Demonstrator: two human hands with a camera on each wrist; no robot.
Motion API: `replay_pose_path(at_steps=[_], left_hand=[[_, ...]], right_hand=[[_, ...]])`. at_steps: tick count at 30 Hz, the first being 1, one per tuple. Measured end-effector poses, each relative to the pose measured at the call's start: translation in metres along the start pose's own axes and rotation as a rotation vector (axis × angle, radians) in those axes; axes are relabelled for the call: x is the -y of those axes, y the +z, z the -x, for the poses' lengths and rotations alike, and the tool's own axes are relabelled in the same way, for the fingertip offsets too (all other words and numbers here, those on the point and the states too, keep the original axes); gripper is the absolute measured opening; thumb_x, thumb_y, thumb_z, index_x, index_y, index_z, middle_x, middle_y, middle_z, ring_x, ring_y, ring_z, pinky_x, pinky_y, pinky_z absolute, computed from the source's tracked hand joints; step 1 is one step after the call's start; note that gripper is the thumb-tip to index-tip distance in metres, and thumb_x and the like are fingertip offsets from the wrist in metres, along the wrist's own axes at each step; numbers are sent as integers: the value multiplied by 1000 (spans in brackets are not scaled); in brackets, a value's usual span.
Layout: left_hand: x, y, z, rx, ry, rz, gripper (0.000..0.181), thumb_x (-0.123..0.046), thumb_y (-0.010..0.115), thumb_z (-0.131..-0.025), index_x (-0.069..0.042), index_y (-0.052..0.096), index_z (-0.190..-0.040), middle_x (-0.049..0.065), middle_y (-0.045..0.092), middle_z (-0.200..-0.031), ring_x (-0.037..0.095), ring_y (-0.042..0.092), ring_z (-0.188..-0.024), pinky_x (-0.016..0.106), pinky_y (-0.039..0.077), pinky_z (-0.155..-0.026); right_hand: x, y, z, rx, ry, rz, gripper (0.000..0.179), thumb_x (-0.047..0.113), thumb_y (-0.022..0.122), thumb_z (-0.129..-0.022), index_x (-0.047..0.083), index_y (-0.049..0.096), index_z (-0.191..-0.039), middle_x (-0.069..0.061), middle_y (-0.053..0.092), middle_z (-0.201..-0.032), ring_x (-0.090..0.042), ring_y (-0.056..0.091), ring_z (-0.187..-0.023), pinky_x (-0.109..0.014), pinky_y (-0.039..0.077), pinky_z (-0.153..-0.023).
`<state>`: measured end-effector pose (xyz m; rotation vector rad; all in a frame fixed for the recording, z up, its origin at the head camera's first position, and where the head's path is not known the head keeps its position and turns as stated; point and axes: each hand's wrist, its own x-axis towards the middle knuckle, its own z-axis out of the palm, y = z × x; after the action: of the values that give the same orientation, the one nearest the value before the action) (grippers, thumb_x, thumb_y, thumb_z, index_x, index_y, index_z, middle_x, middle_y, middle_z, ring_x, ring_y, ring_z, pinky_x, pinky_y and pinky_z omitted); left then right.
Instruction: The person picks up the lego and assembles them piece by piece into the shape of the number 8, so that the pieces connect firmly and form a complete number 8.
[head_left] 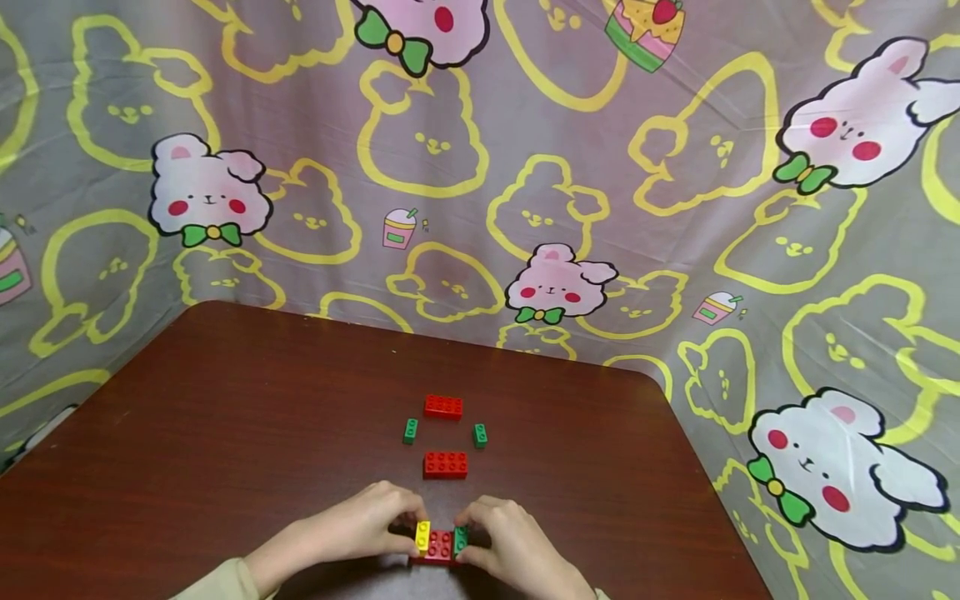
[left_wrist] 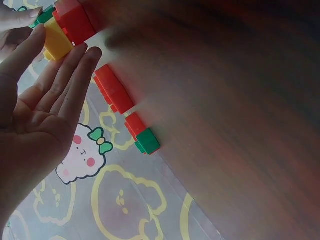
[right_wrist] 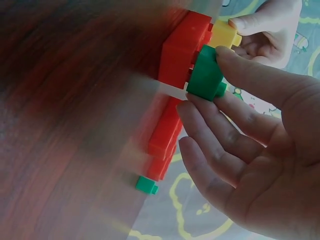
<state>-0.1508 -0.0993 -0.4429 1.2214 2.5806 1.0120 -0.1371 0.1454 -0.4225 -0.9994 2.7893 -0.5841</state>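
Note:
Low in the head view, a red eight-stud toy brick (head_left: 440, 547) lies on the table with a smaller brick at each end of its top. My left hand (head_left: 372, 523) pinches the yellow brick (head_left: 422, 538) at the left end between thumb and fingers. At the right end, thumb and fingertips of my right hand (head_left: 512, 540) grip a green brick (head_left: 461, 539). In the right wrist view, red studs show beside the underside of this green brick (right_wrist: 206, 74). The yellow brick (left_wrist: 58, 40) overlaps the red brick (left_wrist: 75, 22) in the left wrist view.
Just beyond my hands lies another red brick (head_left: 446, 465). Farther back are two small green bricks, one on the left (head_left: 410, 431) and one on the right (head_left: 480, 435), with a third red brick (head_left: 443, 407) behind them. A patterned cloth (head_left: 450, 217) hangs around the brown table (head_left: 247, 400).

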Motion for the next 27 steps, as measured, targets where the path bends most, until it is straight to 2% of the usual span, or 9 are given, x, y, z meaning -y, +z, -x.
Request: replay_pose_path(at_steps=[6, 13, 18, 20, 27], left_hand=[[0, 0, 0, 3, -12, 1, 14, -19, 81, -81, -16, 70, -90, -12, 69, -84, -7, 56, -75, 13, 49, -65], [1, -1, 0, 2, 7, 4, 14, -19, 80, -82, -15, 70, -90, -11, 70, -84, -7, 57, -75, 15, 49, -64], [0, -1, 0, 11, -14, 18, 14, -19, 80, -82, -15, 70, -91, -11, 70, -85, -6, 57, -75, 15, 50, -65], [0, -1, -1, 16, -26, 24, 14, -19, 80, -82, -15, 70, -91, -12, 69, -85, -7, 57, -75, 15, 50, -65], [0, -1, -1, 0, 6, 0, 13, -17, 80, -80, -15, 71, -88, -11, 69, -81, -7, 56, -73, 13, 48, -64]], right_hand=[[2, 1, 0, -15, 15, -7, 24, 23, 84, -78, 16, 73, -98, 8, 71, -95, 2, 62, -86, -18, 52, -71], [3, 0, 1, -11, 10, -6, 24, 23, 84, -79, 14, 74, -99, 8, 71, -94, 3, 61, -84, -17, 52, -70], [1, 0, 0, -6, 10, -4, 25, 23, 83, -79, 13, 75, -100, 7, 73, -95, 2, 63, -85, -17, 52, -71], [0, 0, 0, -4, 11, -14, 25, 24, 83, -79, 13, 75, -100, 7, 73, -95, 3, 63, -86, -17, 52, -71], [-4, 2, -1, 10, 10, -118, 26, 21, 82, -80, 10, 75, -103, 5, 74, -97, 4, 62, -86, -15, 51, -72]])
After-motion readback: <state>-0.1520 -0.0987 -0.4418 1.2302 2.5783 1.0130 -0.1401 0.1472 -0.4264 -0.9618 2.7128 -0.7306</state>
